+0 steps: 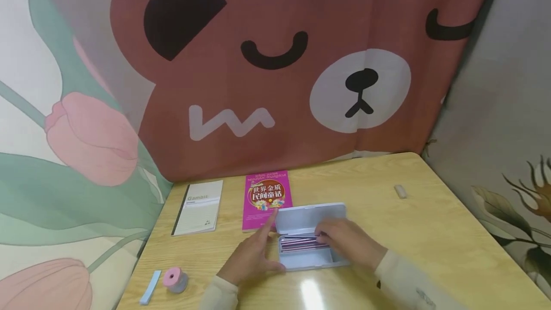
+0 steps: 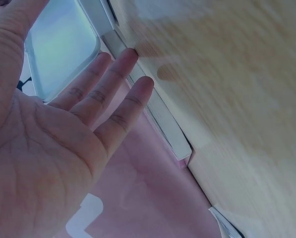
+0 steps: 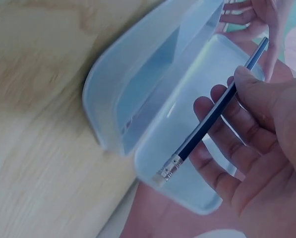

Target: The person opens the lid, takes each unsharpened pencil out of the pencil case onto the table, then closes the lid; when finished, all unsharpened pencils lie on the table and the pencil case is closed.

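A pale blue-grey pencil case [image 1: 305,259] lies on the table with its lid [image 1: 297,219] raised. Several striped pencils [image 1: 297,244] lie side by side in its long compartment. Over the right part of the case, my right hand [image 1: 344,240] pinches a dark pencil [image 3: 207,124] between thumb and fingers; the pencil's metal band and eraser end show in the right wrist view. At the left end of the case is my left hand [image 1: 256,252], its fingers extended beside the lid and its thumb at the front corner. Nothing lies in the left palm [image 2: 43,144].
Behind the case lies a pink book [image 1: 254,209], with a notebook [image 1: 198,207] to its left. Front left are a light blue strip [image 1: 150,287] and a pink-topped spool-shaped thing [image 1: 174,279]. A small beige block [image 1: 400,191] lies far right. Printed curtains [image 1: 275,85] border the table.
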### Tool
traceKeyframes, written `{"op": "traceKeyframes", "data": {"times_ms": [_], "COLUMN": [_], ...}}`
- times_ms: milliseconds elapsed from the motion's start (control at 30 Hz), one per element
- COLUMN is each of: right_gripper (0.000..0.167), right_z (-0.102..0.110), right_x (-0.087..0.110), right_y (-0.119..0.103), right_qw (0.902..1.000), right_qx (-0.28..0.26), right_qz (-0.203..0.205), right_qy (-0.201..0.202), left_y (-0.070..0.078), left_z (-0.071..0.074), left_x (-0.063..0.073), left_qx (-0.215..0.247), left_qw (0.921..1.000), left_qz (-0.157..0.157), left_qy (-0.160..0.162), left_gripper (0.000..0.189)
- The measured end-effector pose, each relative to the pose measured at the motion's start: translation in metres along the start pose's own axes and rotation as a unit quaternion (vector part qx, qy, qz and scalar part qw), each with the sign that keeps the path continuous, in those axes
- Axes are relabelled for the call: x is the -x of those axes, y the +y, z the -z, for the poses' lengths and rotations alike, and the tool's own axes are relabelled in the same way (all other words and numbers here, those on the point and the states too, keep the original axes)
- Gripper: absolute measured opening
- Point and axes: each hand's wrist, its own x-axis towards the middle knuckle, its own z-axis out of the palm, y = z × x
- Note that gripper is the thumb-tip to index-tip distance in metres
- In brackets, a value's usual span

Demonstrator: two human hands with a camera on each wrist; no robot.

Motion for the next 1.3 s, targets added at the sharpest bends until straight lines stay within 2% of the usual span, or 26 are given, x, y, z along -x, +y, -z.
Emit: {"op": "traceKeyframes", "data": {"times_ms": [133,333,500,800,1033,1133,1300], "right_gripper": [0.007,0.007,0.009,0.012,0.015,0.015,0.013], "right_z": [0.011,0.026,0.038,0.059,0.061,0.058,0.05], "right_x": [0.004,0.024,0.046,0.085,0.096,0.097,0.098], "right_y": [0.003,0.016,0.038,0.084,0.111,0.121,0.133], "right_qw": [0.9996,0.9975,0.9976,0.997,0.9953,0.9952,0.9964], "right_qx": [-0.007,-0.02,-0.011,-0.001,0.026,0.034,0.02], "right_qz": [-0.024,-0.059,-0.062,-0.077,-0.092,-0.089,-0.079], "right_qy": [-0.016,-0.032,-0.028,-0.011,-0.017,-0.023,-0.025], "left_y": [-0.003,-0.004,-0.004,-0.003,-0.003,-0.005,-0.007], "left_z": [0.001,0.0,0.0,0.001,0.002,0.001,0.0], "left_x": [-0.001,-0.001,-0.001,0.0,0.0,-0.001,-0.002], "left_qx": [0.001,-0.001,-0.001,-0.001,0.0,0.001,0.004], "left_qw": [1.0,1.0,1.0,1.0,1.0,0.9999,0.9999], "left_qz": [0.006,0.002,-0.008,-0.007,-0.003,-0.01,-0.015], "left_qy": [-0.003,-0.003,-0.001,-0.004,-0.005,-0.002,-0.002], "left_gripper": [0.147,0.149,0.15,0.149,0.149,0.15,0.15]}}
